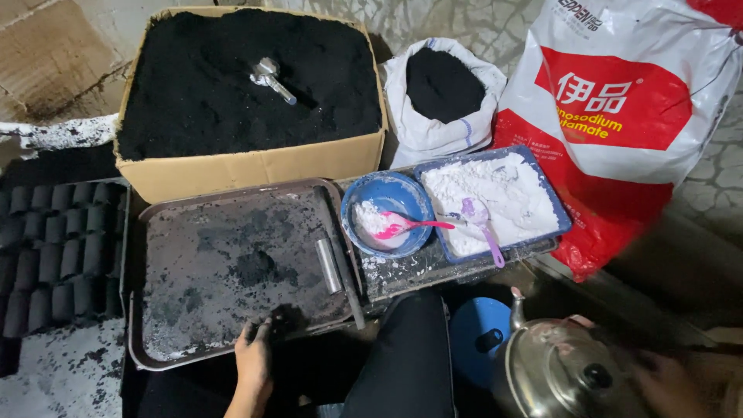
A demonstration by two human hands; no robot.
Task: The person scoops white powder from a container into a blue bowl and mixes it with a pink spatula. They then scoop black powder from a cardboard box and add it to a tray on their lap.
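Our left hand (254,358) grips the powder-smeared tray (232,267) rim; right hand (667,383), blurred, grasp indeterminate, beside the kettle (553,370). Black powder box (248,81) remains full.

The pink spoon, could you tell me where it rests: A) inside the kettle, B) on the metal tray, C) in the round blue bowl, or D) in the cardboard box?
C: the pink spoon lies in the round blue bowl with white powder, handle over the rim.

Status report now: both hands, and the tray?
Left hand on tray front edge, fingers on it. Right hand blurred beside the metal kettle. Metal tube lies on tray.
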